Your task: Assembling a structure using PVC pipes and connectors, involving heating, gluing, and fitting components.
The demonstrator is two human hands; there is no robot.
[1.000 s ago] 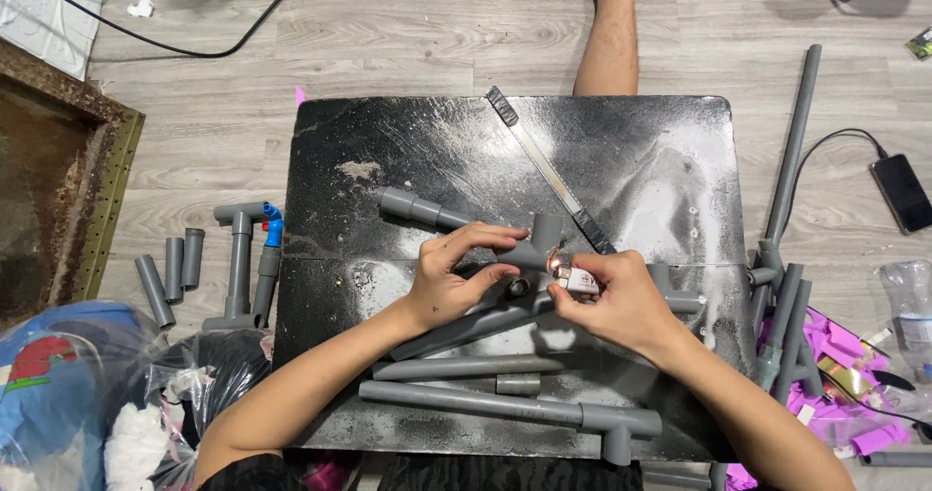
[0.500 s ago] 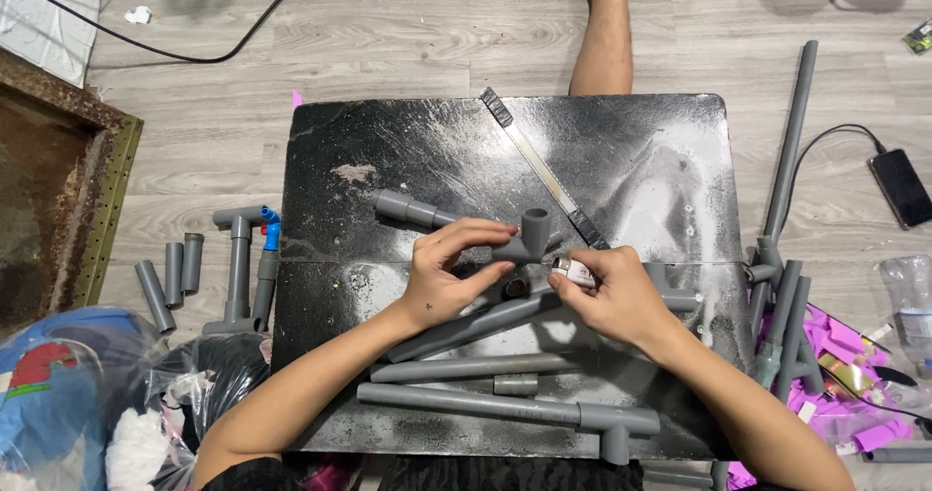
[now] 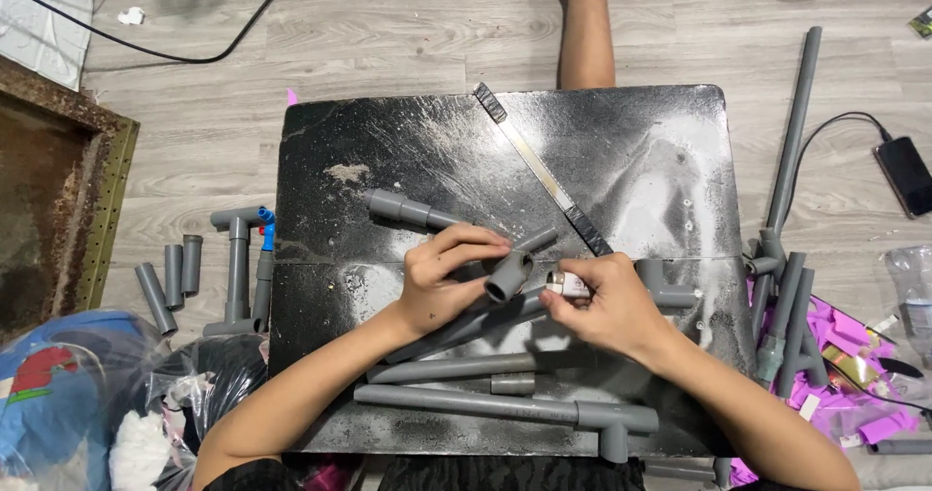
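Near the surface [image 3: 621,151] middle, the left hand [image 3: 442,282] is gripping a grey pipe fitting [image 3: 509,276]; the right hand [image 3: 607,307] is pinching a small tube [image 3: 568,283] at its socket. Several pipes are lying unjoined along the near edge.

A grey wood-plank floor [image 3: 408,45] is evenly lit. A black, white-dusted board [image 3: 641,151] is laid at centre; a rusted metal frame [image 3: 92,190] is seen at left.

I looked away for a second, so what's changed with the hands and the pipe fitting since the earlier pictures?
The left hand has turned the grey fitting so its open end faces up toward the camera. The right hand still holds the small tube beside it. The pipes on the black board lie as before.
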